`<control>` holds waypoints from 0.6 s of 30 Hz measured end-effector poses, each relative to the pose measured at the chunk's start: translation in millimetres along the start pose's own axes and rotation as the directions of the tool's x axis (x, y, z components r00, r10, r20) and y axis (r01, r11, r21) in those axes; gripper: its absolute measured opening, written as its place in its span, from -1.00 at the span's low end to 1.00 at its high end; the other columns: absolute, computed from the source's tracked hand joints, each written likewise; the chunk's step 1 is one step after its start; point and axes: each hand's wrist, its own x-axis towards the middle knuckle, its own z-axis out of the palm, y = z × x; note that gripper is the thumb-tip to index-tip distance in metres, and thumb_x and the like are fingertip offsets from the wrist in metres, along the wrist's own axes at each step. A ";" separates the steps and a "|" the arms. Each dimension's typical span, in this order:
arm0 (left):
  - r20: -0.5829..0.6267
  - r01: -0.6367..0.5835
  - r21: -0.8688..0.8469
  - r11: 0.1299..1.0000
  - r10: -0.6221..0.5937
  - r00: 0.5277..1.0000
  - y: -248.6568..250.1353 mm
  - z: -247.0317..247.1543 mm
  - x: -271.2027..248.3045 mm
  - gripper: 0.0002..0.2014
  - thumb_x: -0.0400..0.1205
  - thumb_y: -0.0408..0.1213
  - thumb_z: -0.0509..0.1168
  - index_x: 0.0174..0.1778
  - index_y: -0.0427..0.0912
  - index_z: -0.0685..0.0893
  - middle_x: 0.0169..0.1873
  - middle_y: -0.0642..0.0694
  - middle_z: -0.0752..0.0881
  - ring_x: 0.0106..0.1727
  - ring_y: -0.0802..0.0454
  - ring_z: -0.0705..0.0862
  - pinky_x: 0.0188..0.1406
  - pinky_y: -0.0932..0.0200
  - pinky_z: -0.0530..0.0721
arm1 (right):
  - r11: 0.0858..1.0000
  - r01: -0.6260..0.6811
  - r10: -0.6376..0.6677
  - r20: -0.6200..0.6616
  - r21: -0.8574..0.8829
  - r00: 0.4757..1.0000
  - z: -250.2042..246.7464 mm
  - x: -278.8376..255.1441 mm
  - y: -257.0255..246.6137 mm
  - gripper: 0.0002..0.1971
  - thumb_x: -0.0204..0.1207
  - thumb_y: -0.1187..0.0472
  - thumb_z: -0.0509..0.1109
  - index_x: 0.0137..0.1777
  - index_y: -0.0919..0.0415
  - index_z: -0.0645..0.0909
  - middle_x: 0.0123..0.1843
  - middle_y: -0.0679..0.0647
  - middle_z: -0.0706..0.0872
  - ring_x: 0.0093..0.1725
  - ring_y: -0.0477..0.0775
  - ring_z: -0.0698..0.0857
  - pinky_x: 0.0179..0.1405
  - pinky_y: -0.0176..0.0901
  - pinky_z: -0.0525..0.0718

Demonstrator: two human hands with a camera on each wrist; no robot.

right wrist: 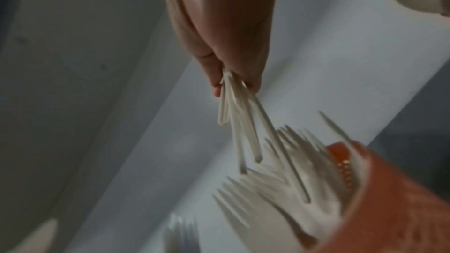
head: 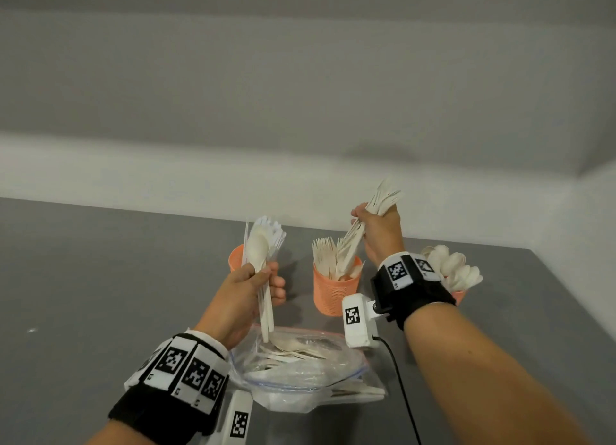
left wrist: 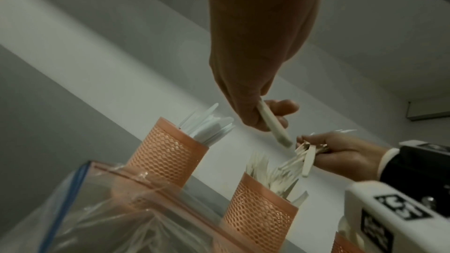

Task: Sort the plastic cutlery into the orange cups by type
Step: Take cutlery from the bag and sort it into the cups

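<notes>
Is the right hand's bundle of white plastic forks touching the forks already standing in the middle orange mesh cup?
Cannot tell. In the right wrist view the bundle of forks overlaps the cup's forks, but blur hides contact.

My grey tabletop [head: 100,278] carries three orange cups [head: 336,291] in a row and, nearer me, a clear plastic bag [head: 300,378] of cutlery.

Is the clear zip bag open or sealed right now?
Open: the zip bag's mouth gapes in the head view, cutlery visible inside.
</notes>
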 end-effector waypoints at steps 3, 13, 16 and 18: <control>-0.004 -0.002 0.012 1.000 0.002 1.000 1.9 -4.6 0.7 -0.81 0.73 -0.38 0.06 -0.02 -0.28 0.59 -0.40 -0.14 0.60 -0.53 0.13 0.62 -0.46 0.30 0.70 | 0.988 0.112 -0.118 -0.042 -0.107 0.992 2.7 4.2 9.9 -0.70 0.44 0.53 0.35 0.08 0.24 0.41 -0.23 0.03 0.58 -0.26 -0.01 0.63 -0.09 -0.13 0.64; -0.009 0.020 -0.006 1.000 -0.020 1.000 -2.1 -5.8 3.9 -0.83 0.71 -0.37 0.10 -0.04 -0.27 0.59 -0.42 -0.14 0.61 -0.51 0.09 0.62 -0.39 0.26 0.72 | 0.919 0.254 -0.193 0.216 -0.303 0.957 3.9 -6.7 35.9 -0.58 0.38 0.49 0.44 -0.11 -0.08 0.42 -0.16 0.01 0.61 -0.10 0.06 0.65 -0.01 -0.04 0.67; -0.006 0.018 -0.004 1.000 -0.018 1.000 -2.5 -4.6 4.6 -0.85 0.70 -0.37 0.12 -0.05 -0.26 0.59 -0.44 -0.12 0.62 -0.51 0.09 0.62 -0.42 0.28 0.70 | 0.934 0.224 -0.160 0.235 -0.280 0.959 -0.4 -6.4 36.4 -0.51 0.32 0.49 0.50 -0.03 -0.10 0.43 -0.11 0.08 0.62 -0.13 0.06 0.65 -0.03 -0.02 0.69; -0.003 0.015 -0.005 1.000 -0.015 1.000 -3.7 -4.5 5.9 -0.85 0.70 -0.38 0.11 -0.05 -0.26 0.59 -0.45 -0.12 0.62 -0.49 0.06 0.61 -0.43 0.26 0.69 | 0.948 0.219 -0.161 0.243 -0.231 0.957 -1.2 -6.1 36.0 -0.53 0.33 0.45 0.52 0.04 -0.07 0.47 -0.16 0.09 0.62 -0.19 0.01 0.64 -0.08 -0.11 0.69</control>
